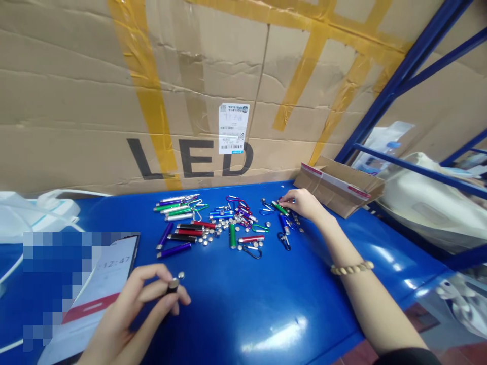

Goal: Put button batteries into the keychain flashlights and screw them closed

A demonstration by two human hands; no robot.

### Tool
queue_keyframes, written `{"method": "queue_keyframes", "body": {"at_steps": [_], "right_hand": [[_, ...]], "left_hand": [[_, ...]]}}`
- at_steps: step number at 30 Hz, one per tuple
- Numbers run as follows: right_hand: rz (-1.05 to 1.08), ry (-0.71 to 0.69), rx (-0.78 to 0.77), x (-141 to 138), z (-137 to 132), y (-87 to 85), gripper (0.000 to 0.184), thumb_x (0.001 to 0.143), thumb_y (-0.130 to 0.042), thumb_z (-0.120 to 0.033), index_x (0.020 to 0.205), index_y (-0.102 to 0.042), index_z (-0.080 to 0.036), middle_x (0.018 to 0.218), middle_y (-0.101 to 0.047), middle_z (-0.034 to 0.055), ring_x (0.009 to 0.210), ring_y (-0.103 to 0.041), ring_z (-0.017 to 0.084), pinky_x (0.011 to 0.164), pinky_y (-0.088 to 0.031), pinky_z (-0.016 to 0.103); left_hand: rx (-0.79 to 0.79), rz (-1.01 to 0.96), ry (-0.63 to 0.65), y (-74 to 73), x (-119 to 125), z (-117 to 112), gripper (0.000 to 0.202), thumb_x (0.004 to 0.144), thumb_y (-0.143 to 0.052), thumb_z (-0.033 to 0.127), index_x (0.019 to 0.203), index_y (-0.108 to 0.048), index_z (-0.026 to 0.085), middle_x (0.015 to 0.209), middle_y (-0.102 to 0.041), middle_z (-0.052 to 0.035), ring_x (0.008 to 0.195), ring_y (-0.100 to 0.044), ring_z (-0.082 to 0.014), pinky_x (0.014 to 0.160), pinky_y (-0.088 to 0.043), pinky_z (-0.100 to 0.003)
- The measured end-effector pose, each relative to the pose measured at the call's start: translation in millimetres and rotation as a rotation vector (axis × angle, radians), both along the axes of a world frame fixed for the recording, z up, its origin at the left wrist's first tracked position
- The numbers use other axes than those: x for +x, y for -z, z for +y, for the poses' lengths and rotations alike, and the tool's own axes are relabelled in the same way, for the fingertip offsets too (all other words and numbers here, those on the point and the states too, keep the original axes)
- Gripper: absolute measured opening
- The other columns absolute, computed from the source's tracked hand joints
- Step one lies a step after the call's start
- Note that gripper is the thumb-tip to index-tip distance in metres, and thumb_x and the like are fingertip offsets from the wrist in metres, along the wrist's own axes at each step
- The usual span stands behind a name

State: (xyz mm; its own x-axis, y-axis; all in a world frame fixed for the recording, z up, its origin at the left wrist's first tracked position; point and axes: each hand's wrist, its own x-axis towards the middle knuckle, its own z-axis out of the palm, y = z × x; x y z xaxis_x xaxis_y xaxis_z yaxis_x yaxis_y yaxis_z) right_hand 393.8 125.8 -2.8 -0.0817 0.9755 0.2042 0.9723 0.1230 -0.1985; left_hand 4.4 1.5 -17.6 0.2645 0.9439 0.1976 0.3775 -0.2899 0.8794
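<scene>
My left hand [152, 299] is closed in a pinch around a short black cylinder [173, 286] with a silvery end, perhaps a small flashlight seen end-on. A small silver button cell [181, 275] shows just beyond its fingertips. Farther off, my right hand [302, 204] has its fingers closed on a small green flashlight [280, 208] among the pieces at the right. Beside that lie a blue flashlight [283, 223] and a black carabiner clip [284, 241]. Loose button cells [206, 236] are scattered between several coloured flashlights [190, 232] in the middle.
A phone or tablet [102, 289] lies at the left. Behind the blue table [236, 294] stands a big cardboard box [95, 101] marked LED. At the back right sits a small open cardboard box [335, 185], near a blue metal frame [395, 91].
</scene>
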Motion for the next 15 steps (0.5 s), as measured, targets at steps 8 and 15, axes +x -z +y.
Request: {"method": "queue_keyframes", "body": {"at_steps": [8, 15], "right_hand": [[0.46, -0.176, 0.304, -92, -42, -31.8, 0.016, 0.077, -0.062, -0.03, 0.076, -0.069, -0.015, 0.076, -0.07, 0.0056, 0.065, -0.063, 0.016, 0.061, -0.049, 0.026], [0.847, -0.607, 0.09, -193, -109, -17.8, 0.005, 0.072, -0.067, -0.012, 0.07, -0.069, -0.017, 0.067, -0.068, 0.0017, 0.058, -0.061, 0.01, 0.052, -0.048, 0.02]], "left_hand": [[-0.018, 0.106, 0.068, -2.2, 3, 4, 0.015, 0.079, -0.058, 0.031, 0.089, -0.066, 0.025, 0.071, -0.067, 0.0028, 0.073, -0.064, -0.014, 0.076, -0.048, -0.021], [-0.022, 0.113, 0.199, -13.9, 8, 0, 0.013, 0.083, -0.052, 0.019, 0.079, -0.065, 0.019, 0.072, -0.067, 0.0029, 0.06, -0.059, -0.0094, 0.061, -0.044, -0.016]]}}
